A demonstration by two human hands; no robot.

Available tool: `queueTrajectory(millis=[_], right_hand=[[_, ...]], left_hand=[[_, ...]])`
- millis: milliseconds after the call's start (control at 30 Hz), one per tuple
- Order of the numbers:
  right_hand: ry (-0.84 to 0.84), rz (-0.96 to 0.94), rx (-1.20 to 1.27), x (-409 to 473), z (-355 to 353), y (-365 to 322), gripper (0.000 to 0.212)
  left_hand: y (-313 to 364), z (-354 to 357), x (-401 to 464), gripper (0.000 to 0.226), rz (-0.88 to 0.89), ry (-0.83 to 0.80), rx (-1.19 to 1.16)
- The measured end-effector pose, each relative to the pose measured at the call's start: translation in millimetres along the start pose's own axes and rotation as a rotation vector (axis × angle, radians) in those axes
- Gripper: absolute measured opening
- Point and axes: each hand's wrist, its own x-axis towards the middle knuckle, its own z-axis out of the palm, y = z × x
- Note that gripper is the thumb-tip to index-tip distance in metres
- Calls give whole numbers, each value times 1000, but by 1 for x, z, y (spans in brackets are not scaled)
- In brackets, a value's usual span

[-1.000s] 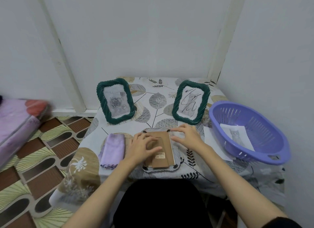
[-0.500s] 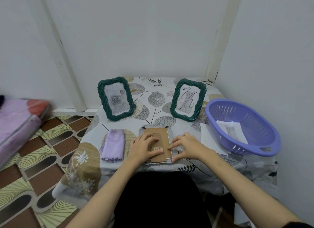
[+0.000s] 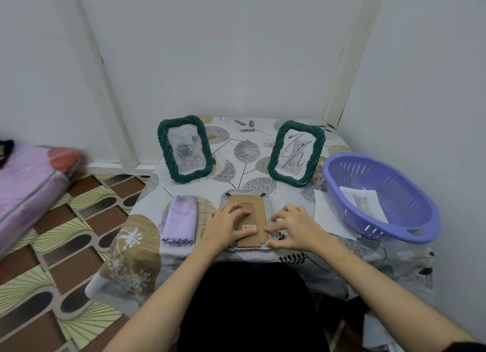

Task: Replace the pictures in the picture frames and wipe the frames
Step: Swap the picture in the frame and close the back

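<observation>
A face-down frame (image 3: 248, 207) lies flat at the near edge of the worktop (image 3: 236, 152), its brown cardboard backing up, directly between and under the 2 hands. The left hand (image 3: 226, 227) rests on the backing's left half, fingers loosely spread and lying over the card, thumb stretched toward the small label near the bottom. The right hand (image 3: 294, 227) sits just beside the frame's right edge, fingers bent with the tips touching that edge; whether they hook under the backing is hard to make out. Just left of the left hand lies a folded purple cloth (image 3: 181, 219). At the back stand 2 upright green frames, one with a rose picture (image 3: 184, 149), the other with a scribbled picture (image 3: 295, 153). A purple basket (image 3: 410, 221) at the right holds a paper print (image 3: 364, 202), and a white sheet (image 3: 328, 217) lies partly under its rim, near the right hand
</observation>
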Motion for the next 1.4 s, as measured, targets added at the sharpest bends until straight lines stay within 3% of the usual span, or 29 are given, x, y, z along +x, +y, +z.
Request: queueTrajectory(millis=[133, 233, 400, 567, 667, 767, 967, 1133, 1400], right_hand=[[134, 60, 68, -5, 13, -3, 42], [193, 96, 113, -5, 19, -6, 44], [95, 262, 294, -4, 10, -10, 28], [13, 288, 162, 4, 8, -20, 41], [-30, 293, 112, 7, 5, -23, 51], [-43, 297, 82, 8, 3, -26, 54], [-50, 319, 81, 8, 2, -28, 54], [-38, 339, 92, 5, 3, -30, 52], [-41, 355, 103, 2, 6, -33, 51]], left_hand=[[0, 0, 0, 53, 3, 3, -11], [-1, 1, 0, 53, 4, 7, -13], [-1, 0, 1, 49, 4, -40, -31], [-13, -20, 0, 36, -20, -139, -434], [-22, -34, -8, 35, -10, -220, -417], [-24, -41, -16, 50, 18, -313, -332], [-26, -44, -22, 62, 66, -345, -217], [-26, -40, -30, 55, 146, -257, -89], [-23, -24, -38, 39, 122, 6, -160]])
